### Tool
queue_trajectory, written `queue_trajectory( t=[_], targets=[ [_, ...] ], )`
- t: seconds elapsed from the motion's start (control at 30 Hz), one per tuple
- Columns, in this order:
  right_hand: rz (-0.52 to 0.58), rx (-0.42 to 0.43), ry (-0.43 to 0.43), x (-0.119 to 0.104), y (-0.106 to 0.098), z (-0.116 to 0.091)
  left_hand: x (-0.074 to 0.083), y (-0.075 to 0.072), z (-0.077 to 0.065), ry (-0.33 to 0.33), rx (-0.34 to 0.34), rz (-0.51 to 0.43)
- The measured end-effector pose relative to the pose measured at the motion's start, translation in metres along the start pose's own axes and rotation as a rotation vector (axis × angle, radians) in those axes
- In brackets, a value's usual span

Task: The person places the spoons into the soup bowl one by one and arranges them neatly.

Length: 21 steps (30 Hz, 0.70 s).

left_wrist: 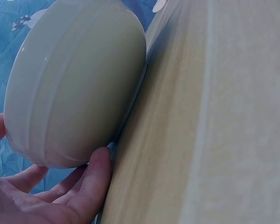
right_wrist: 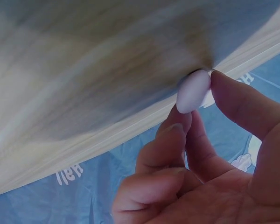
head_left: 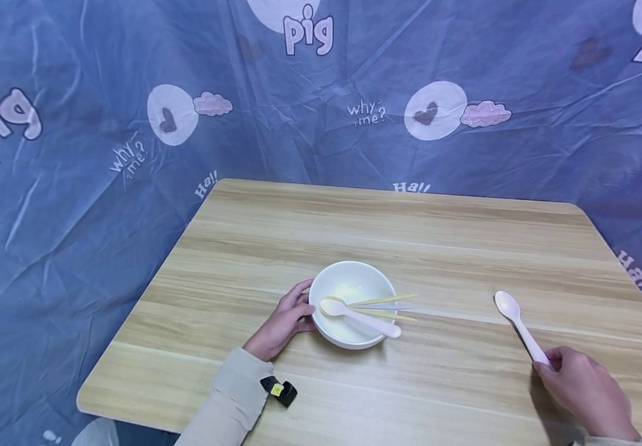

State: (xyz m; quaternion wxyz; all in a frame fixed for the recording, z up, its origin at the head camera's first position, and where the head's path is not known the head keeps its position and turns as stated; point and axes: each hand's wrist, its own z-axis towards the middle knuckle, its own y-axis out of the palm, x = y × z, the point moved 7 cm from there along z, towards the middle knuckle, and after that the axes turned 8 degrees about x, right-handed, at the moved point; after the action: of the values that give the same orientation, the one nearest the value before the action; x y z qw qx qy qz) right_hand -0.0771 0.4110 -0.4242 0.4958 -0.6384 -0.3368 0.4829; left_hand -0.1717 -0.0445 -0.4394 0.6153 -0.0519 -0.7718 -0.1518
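Note:
A white bowl (head_left: 337,337) stands on the table near its middle, with my left hand (head_left: 280,322) gripping its left side, thumb at the rim. In the left wrist view, fingertips (left_wrist: 100,161) touch the lower outside of the bowl (left_wrist: 79,84). Inside lies a white spoon (head_left: 368,320), its handle end reaching the right rim. Beneath it several thin yellow and pale handles (head_left: 404,316) stick out over that rim. Far to the right, my right hand (head_left: 585,387) pinches the handle end of another white spoon (head_left: 524,334) between thumb and fingers, its oval head pointing away from me.
The wood-grain table (head_left: 438,248) has rounded corners and stretches well beyond both hands. A blue printed cloth (head_left: 298,124) hangs behind and along its sides. A black strap with a yellow tag (head_left: 278,389) sits at the left sleeve's cuff.

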Motion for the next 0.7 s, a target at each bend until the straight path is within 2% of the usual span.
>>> queue_trajectory(
  t=[0.33, 0.6, 0.7],
  targets=[
    [0.009, -0.021, 0.022, 0.001, 0.002, 0.0, -0.001, 0.0, 0.0, -0.002, -0.007, -0.004],
    [0.028, -0.029, -0.02, -0.008, -0.001, -0.005, -0.001, -0.001, 0.001, -0.005, -0.011, -0.007],
    [0.045, 0.002, -0.043, -0.014, -0.003, -0.005, -0.001, -0.001, 0.001, -0.007, -0.008, -0.007]
  ],
)
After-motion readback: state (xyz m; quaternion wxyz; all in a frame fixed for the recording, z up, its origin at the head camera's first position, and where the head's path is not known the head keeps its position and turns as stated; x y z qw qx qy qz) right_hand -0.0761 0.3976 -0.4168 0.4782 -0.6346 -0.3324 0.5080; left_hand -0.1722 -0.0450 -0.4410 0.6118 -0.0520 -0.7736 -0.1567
